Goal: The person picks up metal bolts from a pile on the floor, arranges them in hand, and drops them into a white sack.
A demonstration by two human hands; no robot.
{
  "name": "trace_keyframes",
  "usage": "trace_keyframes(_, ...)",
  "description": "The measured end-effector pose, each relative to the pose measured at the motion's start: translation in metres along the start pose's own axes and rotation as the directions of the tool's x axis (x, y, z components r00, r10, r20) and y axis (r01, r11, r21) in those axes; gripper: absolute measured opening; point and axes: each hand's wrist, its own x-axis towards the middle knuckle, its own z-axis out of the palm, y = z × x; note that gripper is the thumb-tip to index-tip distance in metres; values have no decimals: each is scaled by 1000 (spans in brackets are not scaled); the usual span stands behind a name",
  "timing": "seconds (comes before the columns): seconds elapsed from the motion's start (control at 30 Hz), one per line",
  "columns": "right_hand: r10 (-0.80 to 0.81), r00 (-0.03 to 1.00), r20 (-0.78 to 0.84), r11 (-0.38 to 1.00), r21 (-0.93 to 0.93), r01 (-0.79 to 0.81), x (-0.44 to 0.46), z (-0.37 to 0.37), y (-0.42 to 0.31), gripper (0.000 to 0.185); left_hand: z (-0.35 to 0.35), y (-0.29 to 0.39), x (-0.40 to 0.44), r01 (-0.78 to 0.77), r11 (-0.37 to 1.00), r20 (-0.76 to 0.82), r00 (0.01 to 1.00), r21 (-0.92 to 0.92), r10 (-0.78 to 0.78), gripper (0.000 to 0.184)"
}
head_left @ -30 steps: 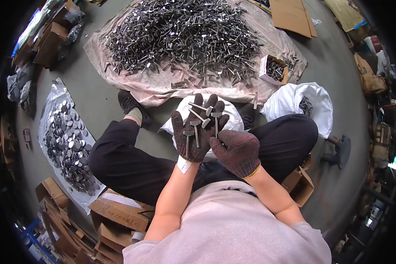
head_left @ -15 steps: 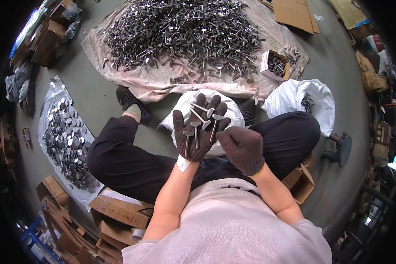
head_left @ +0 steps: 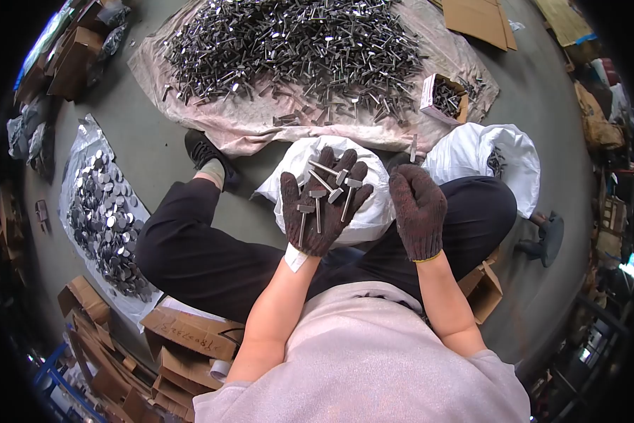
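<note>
My left hand (head_left: 310, 229), in a dark knitted glove, is palm up with its fingers spread. Several metal T-bolts (head_left: 318, 211) lie loose across its palm and fingers. My right hand (head_left: 418, 215), gloved alike, is to the right of it with its fingers curled in. Whatever those fingers hold, if anything, is hidden. Just beyond its fingertips lies a single T-bolt (head_left: 413, 146). Below and behind my left hand is a white woven sack (head_left: 370, 176) between my legs.
A large heap of T-bolts (head_left: 296, 49) covers a pinkish cloth (head_left: 239, 130) ahead. A small box (head_left: 440, 102) and an open white sack (head_left: 518, 151) hold more at right. Round metal discs (head_left: 112, 225) lie on plastic sheeting at left. Cardboard boxes (head_left: 197, 331) stand near my left side.
My right hand has moved right and slightly forward, away from my left hand. The left hand keeps the T-bolts on its palm and has barely shifted.
</note>
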Motion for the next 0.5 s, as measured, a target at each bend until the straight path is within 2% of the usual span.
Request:
trace_keyframes(0.1, -19, 999, -34, 1000, -24, 18, 3, 6, 8, 20, -4, 0, 1, -47, 999, -54, 997, -3, 47, 74)
trace_keyframes(0.17, -216, 976, -32, 944, -262, 201, 7, 11, 10, 30, -7, 1, 1, -60, 998, -59, 996, -6, 59, 74)
trace_keyframes(0.2, -217, 976, -32, 944, -260, 201, 10, 15, 7, 30, -8, 1, 1, -64, 998, -49, 997, 19, 65, 78)
trace_keyframes(0.27, -436, 898, -53, 828, -414, 377, 14, 29, -5, 40, -11, 2, 3, -67, 997, -39, 997, 47, 69, 81)
trace_keyframes(0.3, -436, 898, -58, 829, -413, 376, 14, 40, -9, 40, -12, 3, 5, -98, 987, -56, 993, 126, 106, 81)
trace_keyframes(0.33, -77, 997, 4, 972, -222, 76, 13, 52, -14, 43, -13, 3, 8, -126, 971, -69, 987, 204, 142, 81)
trace_keyframes(0.37, 271, 953, 134, 962, -54, -266, 13, 65, -16, 46, -10, 1, 13, -159, 922, -56, 980, 354, 191, 81)
trace_keyframes(0.4, 181, 971, 156, 944, 249, -216, 10, 95, 17, 48, -6, -5, 24, -156, 922, -52, 981, 354, 186, 81)
trace_keyframes(0.43, 87, 985, 152, 834, 529, -155, 10, 120, 49, 50, -2, -14, 38, -37, 367, -101, 931, 929, 350, 68)
trace_keyframes(0.47, 265, 643, 719, 193, 613, -766, 24, 91, 31, 56, 7, -19, 46, 224, -396, -1, 871, 890, 491, 56)
trace_keyframes(0.5, 262, 645, 718, 197, 614, -764, 28, 87, 16, 56, 36, -17, 41, 114, -972, 181, 972, 206, 152, 55)
